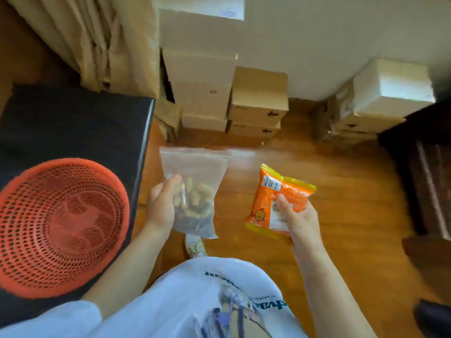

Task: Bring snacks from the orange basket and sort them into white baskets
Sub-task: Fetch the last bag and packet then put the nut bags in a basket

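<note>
Gripping clear zip bag of nuts point(192, 191): left hand point(161, 206) | right hand point(301, 220) clamped on orange foil snack packet point(275, 203) | hands apart, forearms raised

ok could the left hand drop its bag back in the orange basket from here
Probably yes. The left hand holds the clear bag just right of the orange basket, which sits open-topped on the black surface with nothing between them.
</note>
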